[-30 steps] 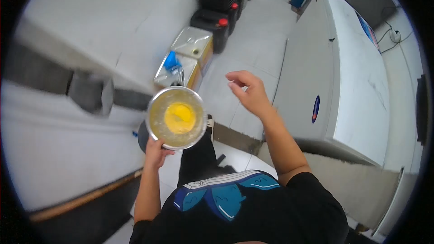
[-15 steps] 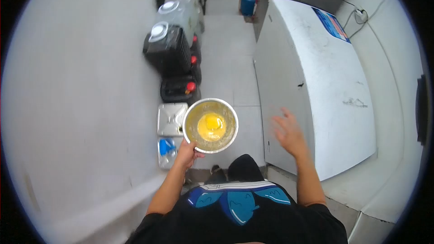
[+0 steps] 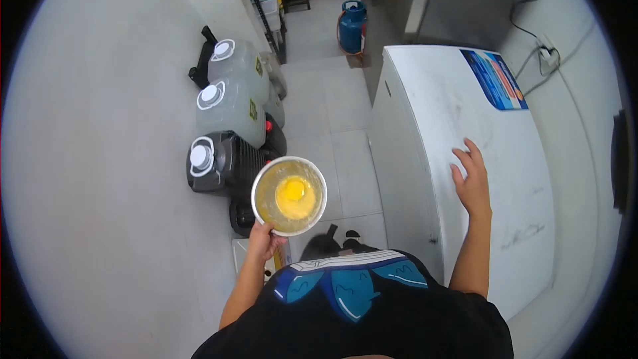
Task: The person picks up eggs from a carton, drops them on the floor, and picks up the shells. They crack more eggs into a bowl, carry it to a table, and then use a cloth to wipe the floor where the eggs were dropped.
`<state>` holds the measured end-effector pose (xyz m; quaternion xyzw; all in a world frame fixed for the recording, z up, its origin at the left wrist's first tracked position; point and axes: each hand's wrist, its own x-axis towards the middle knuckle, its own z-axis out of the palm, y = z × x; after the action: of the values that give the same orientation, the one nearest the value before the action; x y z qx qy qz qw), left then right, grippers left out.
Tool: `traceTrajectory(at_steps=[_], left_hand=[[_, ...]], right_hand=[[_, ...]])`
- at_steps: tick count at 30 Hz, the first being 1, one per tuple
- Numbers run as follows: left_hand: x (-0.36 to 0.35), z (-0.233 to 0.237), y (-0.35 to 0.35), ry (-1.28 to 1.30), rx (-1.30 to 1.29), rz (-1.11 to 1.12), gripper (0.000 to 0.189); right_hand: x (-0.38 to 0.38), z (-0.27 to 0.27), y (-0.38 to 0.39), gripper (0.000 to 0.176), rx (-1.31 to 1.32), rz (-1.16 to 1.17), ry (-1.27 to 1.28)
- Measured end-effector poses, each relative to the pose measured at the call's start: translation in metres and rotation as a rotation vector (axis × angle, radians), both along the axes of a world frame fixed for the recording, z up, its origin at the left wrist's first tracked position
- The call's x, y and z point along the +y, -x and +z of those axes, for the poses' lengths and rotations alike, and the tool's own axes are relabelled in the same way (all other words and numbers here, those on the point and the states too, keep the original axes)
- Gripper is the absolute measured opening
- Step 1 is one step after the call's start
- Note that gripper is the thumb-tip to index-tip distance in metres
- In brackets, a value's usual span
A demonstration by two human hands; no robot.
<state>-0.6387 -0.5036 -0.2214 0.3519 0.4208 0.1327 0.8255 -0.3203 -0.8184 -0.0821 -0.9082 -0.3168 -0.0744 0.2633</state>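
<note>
One metal bowl point(image 3: 289, 196) sits level in your left hand point(image 3: 264, 239), grip closed on its near rim, out in front of your chest. Its mouth faces up; being round, it has no long axis. The yellow yolk point(image 3: 294, 191) lies near the middle. You have turned in the last second, yet the bowl stayed level. Your right hand point(image 3: 472, 183), grip apart with fingers spread, has come over the white freezer point(image 3: 425, 93); contact is unclear. Water jugs point(image 3: 229, 100) stand on the floor point(image 3: 332, 126) beyond.
</note>
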Motion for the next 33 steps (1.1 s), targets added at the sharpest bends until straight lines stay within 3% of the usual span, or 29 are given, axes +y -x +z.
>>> traceTrajectory(at_steps=[8,11,18,23,33], left_hand=[[0.157,-0.016,-0.145,-0.09,0.04,0.088,0.044],[0.226,-0.019,-0.201,-0.103,0.047,0.025,0.044],[0.369,-0.012,-0.375,-0.034,0.02,-0.033,0.041],[0.459,-0.014,-0.499,-0.013,-0.075,-0.038,0.041],[0.608,-0.001,-0.696,-0.081,-0.019,0.037,0.045]], right_hand=[[0.212,-0.025,-0.166,0.032,0.018,0.232,-0.057],[0.26,-0.054,-0.224,0.031,-0.041,0.227,-0.04],[0.382,-0.035,-0.332,0.029,0.186,0.217,-0.059],[0.447,-0.054,-0.438,0.028,0.156,0.159,-0.011],[0.669,-0.061,-0.649,0.027,0.149,0.403,0.026]])
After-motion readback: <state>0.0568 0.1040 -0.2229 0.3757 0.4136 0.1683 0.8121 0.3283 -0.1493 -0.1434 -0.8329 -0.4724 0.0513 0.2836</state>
